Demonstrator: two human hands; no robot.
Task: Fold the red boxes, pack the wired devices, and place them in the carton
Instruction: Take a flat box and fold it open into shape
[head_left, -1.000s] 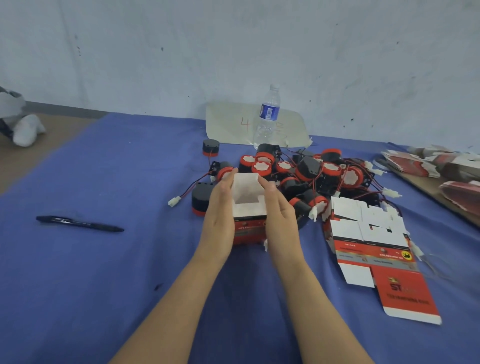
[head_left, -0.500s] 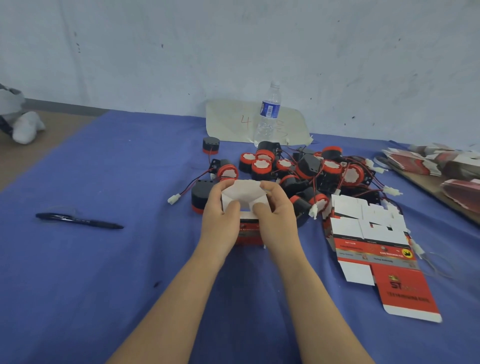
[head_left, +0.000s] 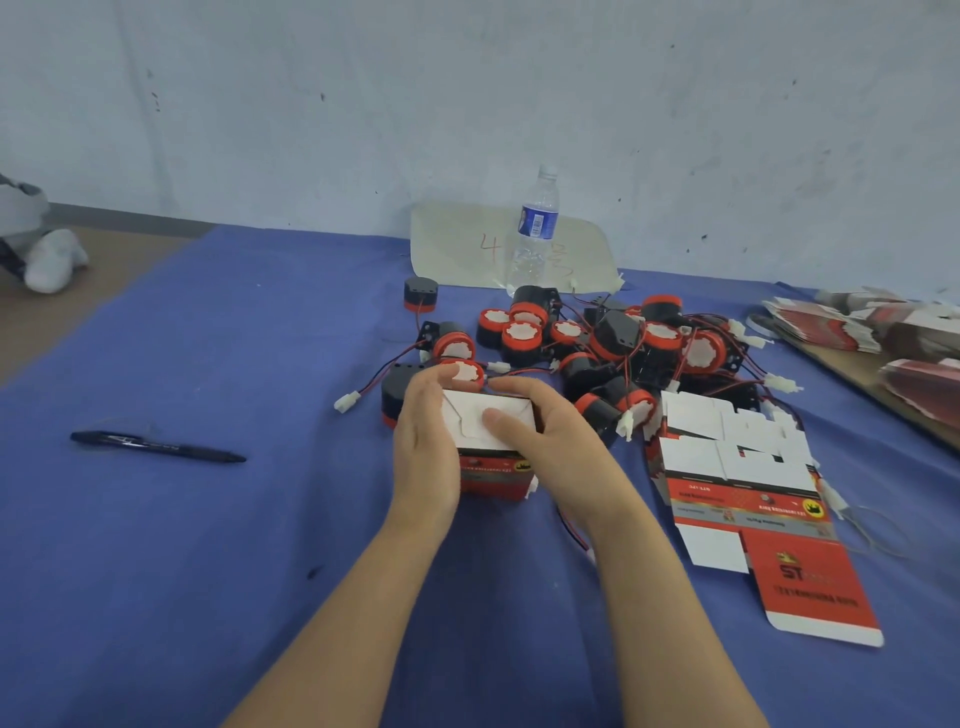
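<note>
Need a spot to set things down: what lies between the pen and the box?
Head view: only the left hand, holding the box by its side; from there to the pen, bare blue cloth.

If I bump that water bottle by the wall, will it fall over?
Probably, yes: the water bottle stands tall and narrow. It's thin clear plastic, so likely light and squashy. Being round, it might roll once down.
</note>
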